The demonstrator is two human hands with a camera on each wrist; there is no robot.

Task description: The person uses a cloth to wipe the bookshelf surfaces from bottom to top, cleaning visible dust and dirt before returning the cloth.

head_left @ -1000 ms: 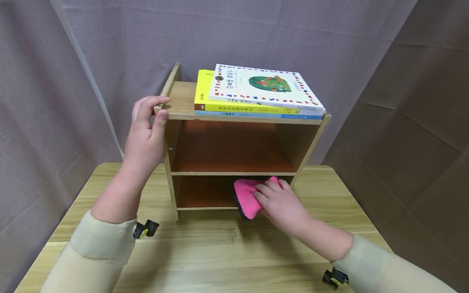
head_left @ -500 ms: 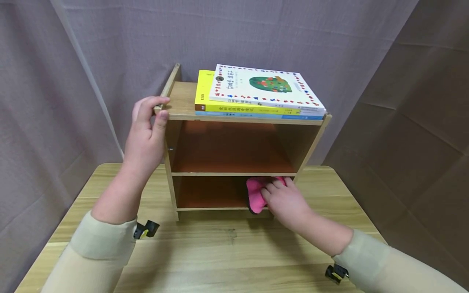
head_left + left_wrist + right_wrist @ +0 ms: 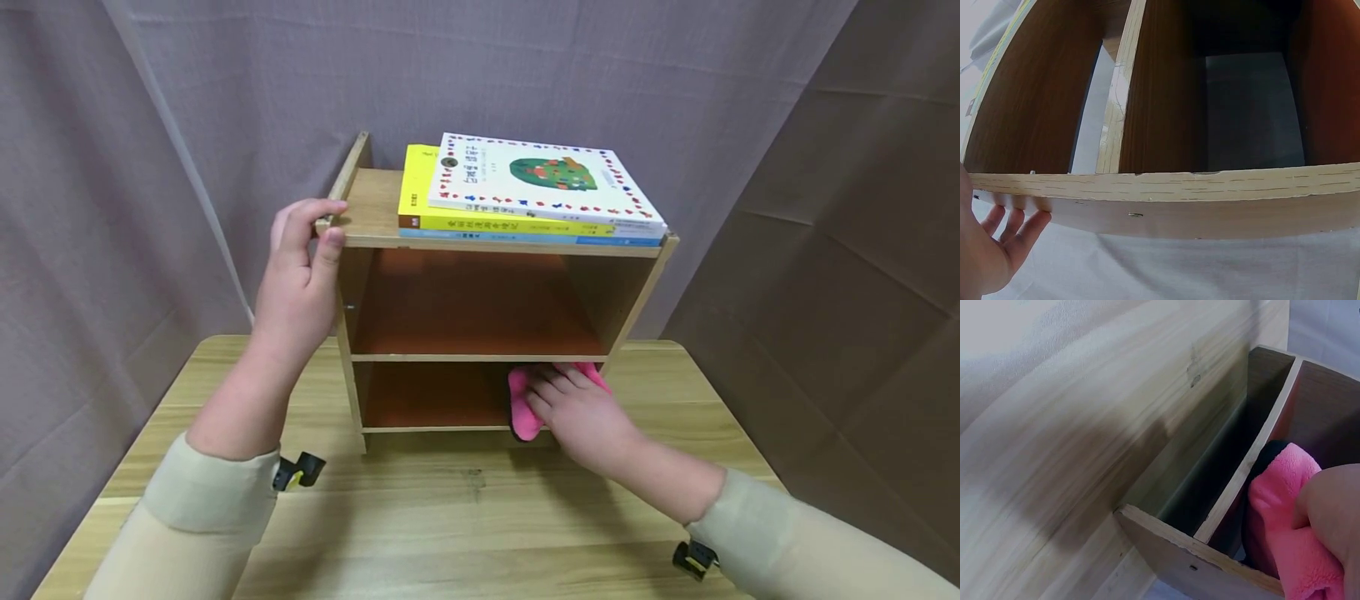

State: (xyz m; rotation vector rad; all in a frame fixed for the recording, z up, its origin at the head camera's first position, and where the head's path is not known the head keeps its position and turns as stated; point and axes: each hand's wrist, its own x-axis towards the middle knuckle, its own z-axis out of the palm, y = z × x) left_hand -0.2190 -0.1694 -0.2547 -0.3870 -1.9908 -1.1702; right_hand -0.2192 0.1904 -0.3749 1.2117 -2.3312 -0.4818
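Observation:
A small wooden bookshelf stands on the table, its compartments facing me. My left hand grips the top front corner of its left side panel, thumb in front; the left wrist view has the fingers against the panel's outer face. Bunched under my right hand is a fluffy pink cloth with a dark underside. That hand holds it inside the lower compartment, at the right end. In the right wrist view the cloth lies close along the bottom board's front edge, partly hidden by the hand.
On top of the bookshelf lies a stack of books: a white picture book, a yellow book and a blue one beneath. Grey curtains hang behind and beside the wooden table.
The right hand has carried the pink cloth rightward and deeper into the lower compartment, with only a slight shift in the last half second. My left hand stays on the corner.

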